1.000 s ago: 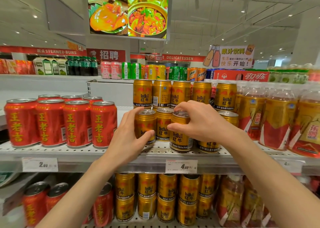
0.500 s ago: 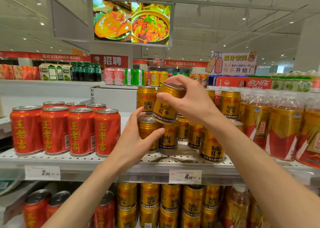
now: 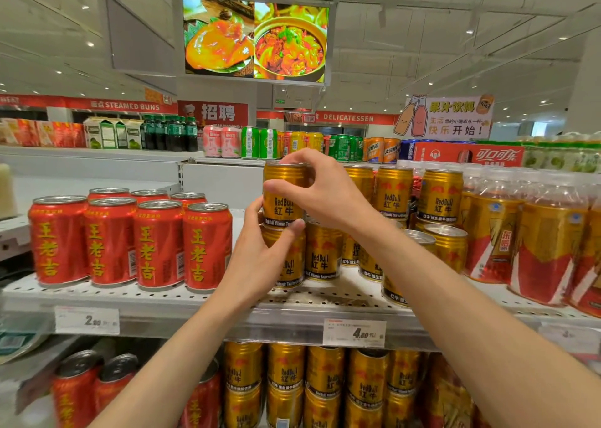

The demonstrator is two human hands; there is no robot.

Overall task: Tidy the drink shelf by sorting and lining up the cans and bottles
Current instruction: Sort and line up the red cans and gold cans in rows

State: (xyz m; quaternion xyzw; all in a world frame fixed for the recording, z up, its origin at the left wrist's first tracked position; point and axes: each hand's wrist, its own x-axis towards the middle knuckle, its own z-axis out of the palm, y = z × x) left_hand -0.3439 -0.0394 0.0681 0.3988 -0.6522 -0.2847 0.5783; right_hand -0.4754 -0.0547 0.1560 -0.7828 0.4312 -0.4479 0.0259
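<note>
Gripping the gold can point(image 3: 283, 196) at its rim, the right hand point(image 3: 320, 190) seats it on a lower can point(image 3: 286, 258) steadied by the left hand point(image 3: 260, 258); likely full, heavy, slick, rigid, best held round the sides.

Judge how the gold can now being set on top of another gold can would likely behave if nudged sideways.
The upper gold can stands on the narrow top of the lower gold can, so it would probably tip or slide off. Its smooth metal wall looks slippery. The right hand grips it near the rim while the left hand steadies the pair.
</note>
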